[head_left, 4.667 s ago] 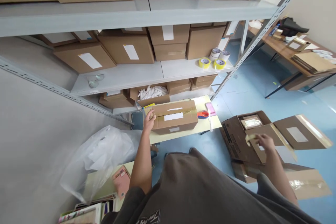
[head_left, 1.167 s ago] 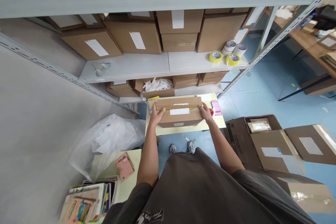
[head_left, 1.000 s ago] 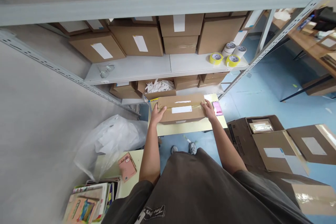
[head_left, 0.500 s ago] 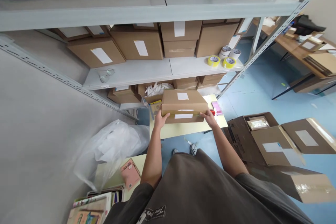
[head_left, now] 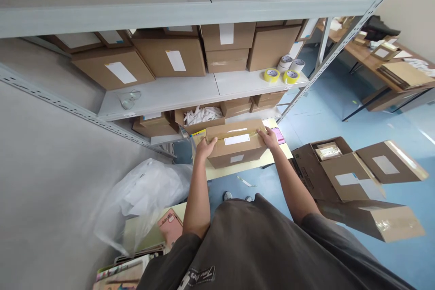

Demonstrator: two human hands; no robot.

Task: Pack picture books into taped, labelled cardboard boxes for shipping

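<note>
A brown cardboard box [head_left: 254, 148] with white labels is between my two hands, over the pale yellow table [head_left: 217, 173]. Its taped top seam carries one label, and another label shows on the side facing me. My left hand [head_left: 205, 147] grips the upper left end, thumb on top. At the upper right end, my right hand [head_left: 268, 137] holds on with the thumb over the edge. The fingers beneath are partly hidden. Just right of my right hand lies a pink-screened phone [head_left: 277, 135].
Behind the table stands a grey metal shelf [head_left: 170, 99] with cardboard boxes and tape rolls [head_left: 272, 75]. An open carton [head_left: 200, 124] holds white pieces. White plastic bags [head_left: 152, 186] lie at left. A large open box [head_left: 306, 167] stands on the floor at right.
The box has tipped in my hands: its taped top now faces up, and a labelled side faces me. The view has shifted slightly.
</note>
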